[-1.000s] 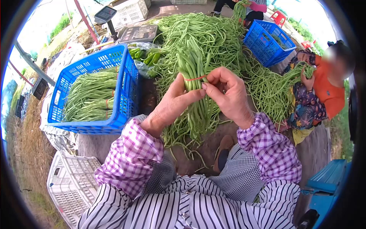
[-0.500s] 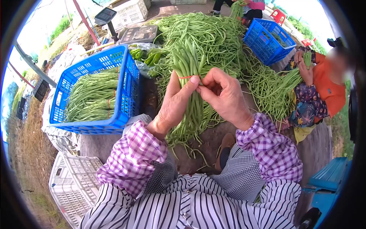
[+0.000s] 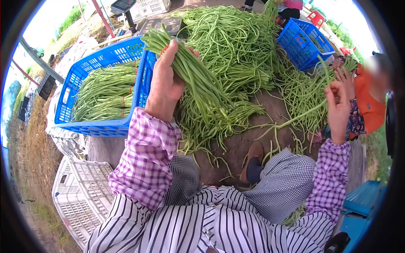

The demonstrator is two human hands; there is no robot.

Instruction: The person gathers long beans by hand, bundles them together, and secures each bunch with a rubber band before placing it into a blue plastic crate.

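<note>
My left hand [image 3: 165,82] grips a tied bundle of long green beans [image 3: 190,74], bound with a red rubber band near its cut ends, and holds it tilted over the right rim of the blue crate [image 3: 101,125]. That crate holds several more tied bundles [image 3: 105,95]. My right hand [image 3: 337,107] is out to the right, pinching one long bean [image 3: 308,110] that trails back to the loose heap [image 3: 236,40]. Both sleeves are purple check.
A second blue crate [image 3: 304,41] stands at the back right. A person in orange [image 3: 369,99] sits on the right handling beans. A white crate [image 3: 80,198] lies at the lower left, a scale [image 3: 162,24] behind the heap, a blue box [image 3: 365,198] at the lower right.
My hands have come apart. The left one swung the tied bundle left and up towards the blue crate; the right one let go of it and moved right, picking up a single bean.
</note>
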